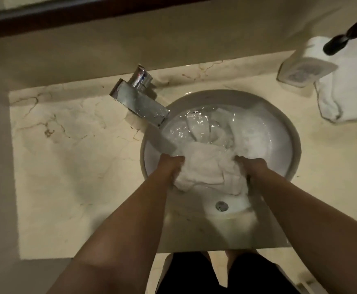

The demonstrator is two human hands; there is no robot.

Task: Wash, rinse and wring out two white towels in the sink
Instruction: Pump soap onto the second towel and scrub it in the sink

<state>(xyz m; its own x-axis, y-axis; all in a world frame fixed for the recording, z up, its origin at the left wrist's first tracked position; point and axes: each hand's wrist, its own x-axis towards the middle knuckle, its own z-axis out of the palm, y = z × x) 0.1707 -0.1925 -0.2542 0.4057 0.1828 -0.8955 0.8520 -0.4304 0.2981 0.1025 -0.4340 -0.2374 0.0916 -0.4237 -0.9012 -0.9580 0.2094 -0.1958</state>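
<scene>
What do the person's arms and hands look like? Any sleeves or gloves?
Both arms are bare: no sleeves show up to the frame edge. The left hand and right hand wear no gloves, and no watch or bracelet shows on either wrist.

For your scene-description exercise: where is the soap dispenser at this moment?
In the head view, the soap dispenser stands on the countertop at upper right, beyond the sink, touching a folded white towel on its right.

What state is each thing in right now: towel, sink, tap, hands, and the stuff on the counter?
Towel: wet, bunched, partly lifted from the water.
Sink: holds water.
Tap: spout over the sink; flow cannot be told.
Left hand: grips the towel.
Right hand: grips the towel.
Soap bottle: upright on the counter.
Folded towel: on the counter, looks dry.
</scene>
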